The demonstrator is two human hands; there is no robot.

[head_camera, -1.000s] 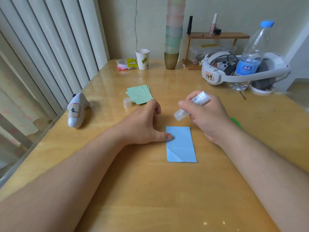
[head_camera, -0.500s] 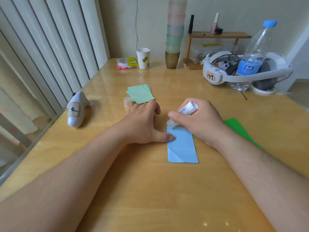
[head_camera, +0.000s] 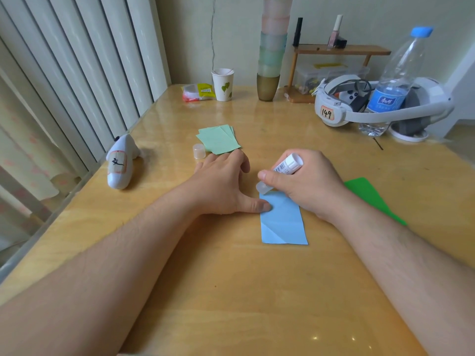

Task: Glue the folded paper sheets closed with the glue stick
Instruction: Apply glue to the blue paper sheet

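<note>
Blue paper (head_camera: 282, 222), folded into a tall strip, lies on the wooden table (head_camera: 231, 291) just in front of the person, a little to the right of centre. A second ago the glue stick (head_camera: 281, 170) was held up in the air above the sheet; half a second ago it had dropped to the top edge. Now its clear tip touches the sheet's corner at 11 o'clock, so I judge the gluing of this sheet has just begun and the stroke along the edge is the step in hand.

The right hand (head_camera: 305, 183) comes in from 4 o'clock, fingers and thumb wrapped round the tube, which tilts so its white end points toward 1 o'clock and its tip toward 7 o'clock. The left hand (head_camera: 223, 186) has kept its place: it lies palm down from 8 o'clock, fingers spread and relaxed on the table, holding nothing, with the thumb pressing the sheet's left edge near the top to pin it.

The glue cap (head_camera: 199, 151) stands at 11 o'clock from the sheet, just beside a small stack of pale green sheets (head_camera: 218, 140). A darker green sheet (head_camera: 370, 196) shows at 3 o'clock behind the right wrist.
</note>
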